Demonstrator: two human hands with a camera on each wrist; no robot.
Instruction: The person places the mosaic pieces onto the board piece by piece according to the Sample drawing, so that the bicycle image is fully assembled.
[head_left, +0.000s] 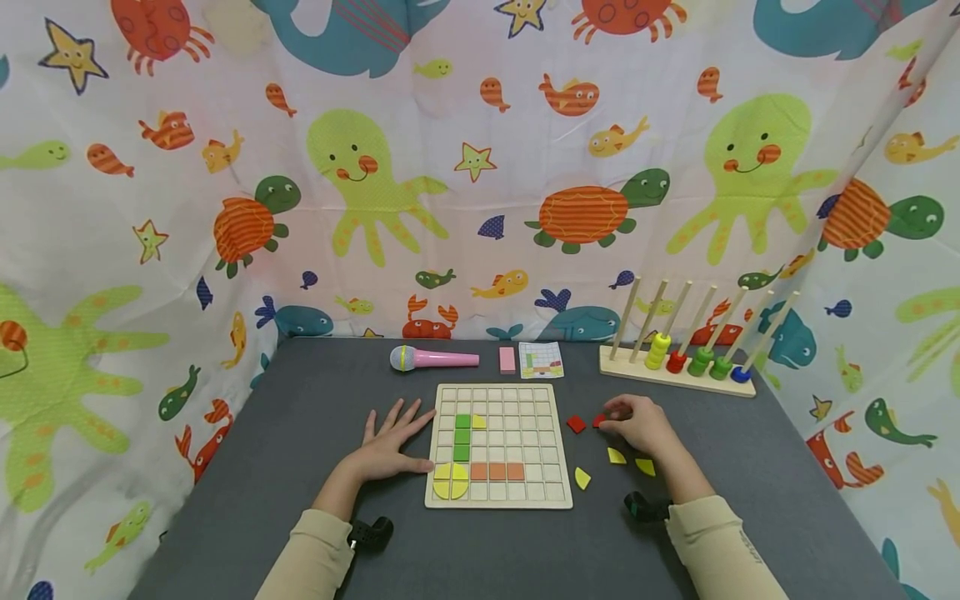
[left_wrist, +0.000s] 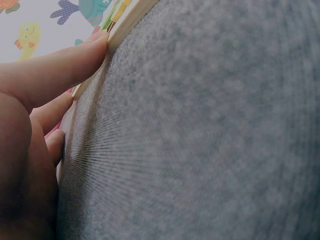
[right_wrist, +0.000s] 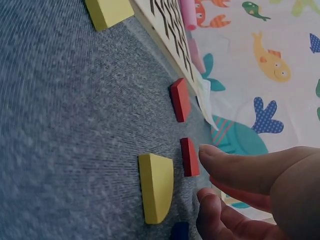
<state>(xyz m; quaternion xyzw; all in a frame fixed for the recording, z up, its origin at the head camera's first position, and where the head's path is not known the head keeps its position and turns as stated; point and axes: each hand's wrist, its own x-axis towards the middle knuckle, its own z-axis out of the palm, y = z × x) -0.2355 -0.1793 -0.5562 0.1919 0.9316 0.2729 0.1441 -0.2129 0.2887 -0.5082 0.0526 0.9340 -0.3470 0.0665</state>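
Note:
A square wooden grid board (head_left: 532, 496) lies on the table, with green squares (head_left: 462, 435), orange squares (head_left: 497, 472), a yellow piece (head_left: 479, 422) and a yellow circle of quarter pieces (head_left: 451, 482) on it. Fingers spread, my left hand (head_left: 388, 448) touches the board's left edge with thumb and fingertip. To the right of the board, my right hand (head_left: 641, 425) reaches over a red piece (right_wrist: 189, 157). Its thumb is beside that piece, with a small gap in the right wrist view. Another red piece (head_left: 576, 424) lies nearer the board. Yellow quarter pieces (head_left: 582, 478) lie below the hand.
Behind the board lie a pink toy microphone (head_left: 442, 358), a pink block (head_left: 507, 360) and a pattern card (head_left: 541, 361). A wooden peg stand (head_left: 678, 377) with coloured rings stands at the back right. A printed curtain (head_left: 450, 292) hangs behind the grey table (head_left: 510, 558).

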